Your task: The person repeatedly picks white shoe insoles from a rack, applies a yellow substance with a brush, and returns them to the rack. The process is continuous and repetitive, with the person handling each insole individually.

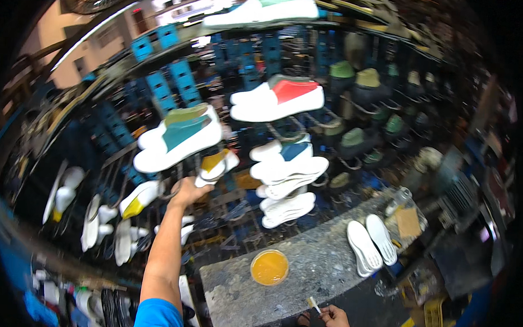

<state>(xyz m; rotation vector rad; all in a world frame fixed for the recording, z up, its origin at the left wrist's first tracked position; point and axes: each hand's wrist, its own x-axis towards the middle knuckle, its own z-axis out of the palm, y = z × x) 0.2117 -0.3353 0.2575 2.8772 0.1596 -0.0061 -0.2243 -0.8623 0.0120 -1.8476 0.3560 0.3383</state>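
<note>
My left hand reaches forward into a rack of shoes, its fingers closed at a bent metal holder, just below a white shoe with a yellow part. What the fingers grip is partly hidden and blurred. Above it hangs a larger white shoe with a teal side. Low at the front, my right hand pinches a small brush with a pale handle. On the grey worktop stands a round bowl of orange-yellow liquid. Two white shoe soles lie farther right.
A white and red shoe and several white soles sit on the rack's middle. Dark shoe forms fill its right side. At the worktop's right end are a clear bottle and a brown block. A yellow crate stands low right.
</note>
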